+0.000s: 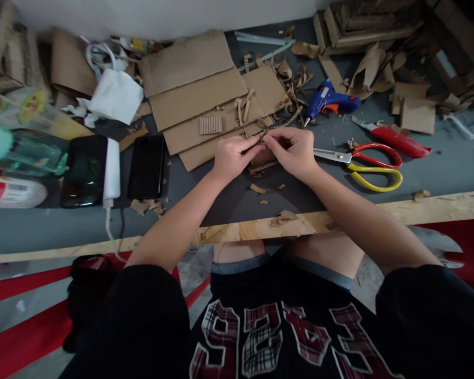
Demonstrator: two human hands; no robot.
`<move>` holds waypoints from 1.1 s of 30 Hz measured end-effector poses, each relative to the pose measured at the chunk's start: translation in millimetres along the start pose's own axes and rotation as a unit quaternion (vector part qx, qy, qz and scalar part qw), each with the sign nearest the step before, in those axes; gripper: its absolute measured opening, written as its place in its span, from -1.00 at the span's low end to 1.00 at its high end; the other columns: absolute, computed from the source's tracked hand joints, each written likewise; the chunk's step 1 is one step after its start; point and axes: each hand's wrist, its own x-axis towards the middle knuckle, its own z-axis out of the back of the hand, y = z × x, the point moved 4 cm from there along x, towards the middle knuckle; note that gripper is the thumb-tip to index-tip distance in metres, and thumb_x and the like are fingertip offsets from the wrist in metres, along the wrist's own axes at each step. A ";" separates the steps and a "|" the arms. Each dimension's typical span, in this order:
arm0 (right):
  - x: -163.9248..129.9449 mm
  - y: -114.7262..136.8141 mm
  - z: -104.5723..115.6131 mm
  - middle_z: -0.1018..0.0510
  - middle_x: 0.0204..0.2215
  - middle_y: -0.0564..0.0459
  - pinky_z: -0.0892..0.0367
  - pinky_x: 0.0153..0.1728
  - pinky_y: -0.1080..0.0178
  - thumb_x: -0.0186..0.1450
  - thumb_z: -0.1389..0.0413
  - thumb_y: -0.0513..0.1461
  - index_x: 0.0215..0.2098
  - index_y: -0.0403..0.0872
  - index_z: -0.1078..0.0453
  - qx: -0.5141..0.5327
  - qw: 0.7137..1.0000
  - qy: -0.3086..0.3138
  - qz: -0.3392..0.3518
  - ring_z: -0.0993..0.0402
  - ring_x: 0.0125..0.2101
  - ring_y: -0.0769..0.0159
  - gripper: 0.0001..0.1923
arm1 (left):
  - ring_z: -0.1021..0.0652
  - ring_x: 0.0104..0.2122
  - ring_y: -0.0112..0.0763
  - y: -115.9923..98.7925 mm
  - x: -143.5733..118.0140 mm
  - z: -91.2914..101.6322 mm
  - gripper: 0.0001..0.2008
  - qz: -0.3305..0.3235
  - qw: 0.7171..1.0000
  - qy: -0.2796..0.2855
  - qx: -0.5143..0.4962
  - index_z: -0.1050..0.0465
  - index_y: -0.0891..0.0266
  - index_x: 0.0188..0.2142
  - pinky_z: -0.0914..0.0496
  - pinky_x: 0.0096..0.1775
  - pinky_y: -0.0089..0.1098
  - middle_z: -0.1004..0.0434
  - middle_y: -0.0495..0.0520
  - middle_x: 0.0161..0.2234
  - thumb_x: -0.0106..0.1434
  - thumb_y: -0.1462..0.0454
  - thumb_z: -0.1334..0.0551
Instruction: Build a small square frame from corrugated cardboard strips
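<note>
At nine o'clock on the grey tabletop, two black phones lie side by side with a white charger block and cable across them. Cardboard crumbs sit just beside them, and I judge a sweep of the forearm could knock the cable or push scraps under the phones.

Toward eleven o'clock lies a stack of flat brown corrugated cardboard sheets, carrying a small ribbed cardboard strip.

At the centre, the left hand and the right hand meet, fingertips pinched shut on a small brown piece of corrugated cardboard held just above the tabletop at twelve o'clock from the person's lap. It looks thin, frayed and layered, with exposed flutes along its lower edge; a narrow strip rises between the thumbs. How tightly it is gripped I cannot tell. Such flimsy stock could tear or delaminate if the two hands pull apart unevenly, and it could slip out and be lost among the loose scraps below.

At one o'clock rests a blue hot-glue gun with an orange trigger. If hot, its nozzle could scorch the nearby shavings.

At three o'clock lie open scissors with red and yellow handles, blades pointing at the right wrist, a possible nick. Beyond them is a red-handled utility knife.
</note>
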 end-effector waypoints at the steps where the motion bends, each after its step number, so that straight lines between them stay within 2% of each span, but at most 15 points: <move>1: 0.1 0.6 0.2 -0.60 -0.51 0.03 -0.24 -0.51 0.31 0.34 -0.10 -0.06 -0.36 -0.10 -0.57 -0.006 1.000 -0.001 0.004 -0.38 -0.55 0.42 -0.68 | -0.47 -0.52 -0.54 0.3 -0.2 -0.3 -0.56 0.003 1.000 0.001 0.000 -0.64 0.18 -0.07 -0.23 -0.41 -0.48 -0.60 0.05 -0.51 0.40 -0.05 -0.14; 4: 0.0 2.1 0.0 -0.58 -0.51 0.03 -0.27 -0.50 0.31 0.35 -0.07 -0.04 -0.37 -0.09 -0.56 -0.016 1.000 -0.007 0.012 -0.38 -0.55 0.41 -0.65 | -0.53 -0.48 -0.51 -2.0 0.8 0.2 -0.53 0.022 0.999 0.001 -0.023 -0.64 0.19 -0.09 -0.29 -0.39 -0.47 -0.65 0.07 -0.46 0.39 -0.07 -0.13; 7: -0.8 1.3 -1.7 -0.55 -0.51 0.05 -0.28 -0.51 0.31 0.35 -0.08 -0.03 -0.36 -0.08 -0.53 -0.014 1.000 -0.013 0.014 -0.36 -0.56 0.42 -0.66 | -0.60 -0.40 -0.43 -7.2 4.1 3.4 -0.49 0.066 0.993 -0.009 -0.098 -0.65 0.20 -0.13 -0.42 -0.32 -0.42 -0.69 0.10 -0.36 0.36 -0.13 -0.13; 9: -1.8 -0.6 -2.3 -0.52 -0.52 0.08 -0.26 -0.53 0.31 0.34 -0.10 -0.03 -0.32 -0.07 -0.50 -0.012 1.000 -0.023 0.013 -0.32 -0.59 0.44 -0.70 | -0.57 -0.48 -0.44 -8.9 6.8 5.1 -0.48 0.108 0.982 -0.012 -0.154 -0.65 0.20 -0.20 -0.44 -0.36 -0.40 -0.65 0.06 -0.45 0.34 -0.15 -0.13; 12: -2.5 -2.6 -0.7 -0.49 -0.53 0.13 -0.29 -0.51 0.32 0.31 -0.15 -0.06 -0.18 -0.05 -0.46 -0.026 0.999 -0.039 0.014 -0.28 -0.61 0.46 -0.75 | -0.43 -0.59 -0.50 -6.9 9.6 5.0 -0.46 0.154 0.964 -0.010 -0.218 -0.61 0.19 -0.34 -0.37 -0.44 -0.41 -0.43 -0.03 -0.65 0.37 -0.15 -0.08; 14: -1.7 -1.5 0.8 -0.51 -0.51 0.15 -0.32 -0.49 0.32 0.31 -0.15 -0.11 -0.07 -0.04 -0.44 -0.041 0.998 -0.035 0.026 -0.29 -0.60 0.46 -0.73 | -0.36 -0.61 -0.54 -2.9 10.3 3.0 -0.44 0.173 0.949 -0.012 -0.262 -0.56 0.18 -0.41 -0.29 -0.49 -0.42 -0.31 -0.07 -0.67 0.34 -0.18 -0.08; 16: -0.3 2.2 2.0 -0.55 -0.47 0.14 -0.36 -0.45 0.31 0.30 -0.15 -0.16 -0.02 -0.02 -0.45 -0.050 0.997 -0.021 0.059 -0.32 -0.59 0.46 -0.71 | -0.31 -0.61 -0.56 1.5 10.3 -0.3 -0.43 0.189 0.932 -0.010 -0.309 -0.54 0.19 -0.45 -0.22 -0.52 -0.42 -0.30 -0.07 -0.65 0.27 -0.24 -0.14; 19: 0.9 9.2 2.5 -0.60 -0.42 0.10 -0.42 -0.38 0.28 0.30 -0.15 -0.20 -0.11 -0.02 -0.53 -0.057 0.990 -0.005 0.132 -0.41 -0.51 0.42 -0.78 | -0.30 -0.59 -0.58 5.1 10.4 -4.5 -0.42 0.211 0.907 -0.009 -0.363 -0.48 0.20 -0.52 -0.21 -0.50 -0.42 -0.35 -0.07 -0.60 0.17 -0.27 -0.22; 21: 1.0 10.7 2.4 -0.61 -0.42 0.08 -0.43 -0.37 0.27 0.32 -0.14 -0.19 -0.16 -0.01 -0.56 -0.062 0.987 0.000 0.151 -0.45 -0.48 0.39 -0.81 | -0.27 -0.59 -0.60 5.0 10.9 -5.1 -0.42 0.218 0.899 -0.011 -0.379 -0.44 0.21 -0.56 -0.20 -0.49 -0.42 -0.33 -0.08 -0.61 0.15 -0.26 -0.25; 25: 0.2 10.0 3.1 -0.60 -0.45 0.08 -0.42 -0.40 0.27 0.35 -0.12 -0.16 -0.12 -0.01 -0.58 -0.075 0.988 -0.010 0.132 -0.44 -0.50 0.38 -0.77 | -0.19 -0.61 -0.60 2.5 11.9 -4.4 -0.43 0.210 0.898 0.000 -0.386 -0.40 0.20 -0.56 -0.11 -0.52 -0.41 -0.24 -0.10 -0.64 0.19 -0.25 -0.23; 30: -1.1 10.3 3.8 -0.59 -0.46 0.10 -0.42 -0.40 0.27 0.34 -0.12 -0.19 -0.15 -0.01 -0.56 -0.073 0.990 -0.027 0.121 -0.42 -0.53 0.40 -0.81 | -0.06 -0.68 -0.61 3.0 10.5 -6.1 -0.42 0.219 0.888 0.028 -0.404 -0.37 0.18 -0.57 0.04 -0.58 -0.40 -0.01 -0.15 -0.71 0.22 -0.25 -0.19; 33: -0.7 8.1 4.0 -0.57 -0.46 0.10 -0.42 -0.40 0.27 0.32 -0.14 -0.19 -0.17 -0.03 -0.55 -0.061 0.992 -0.026 0.110 -0.41 -0.54 0.40 -0.82 | -0.06 -0.70 -0.62 2.3 10.6 -6.4 -0.43 0.217 0.881 0.031 -0.420 -0.38 0.19 -0.58 0.05 -0.59 -0.40 0.01 -0.16 -0.73 0.20 -0.24 -0.23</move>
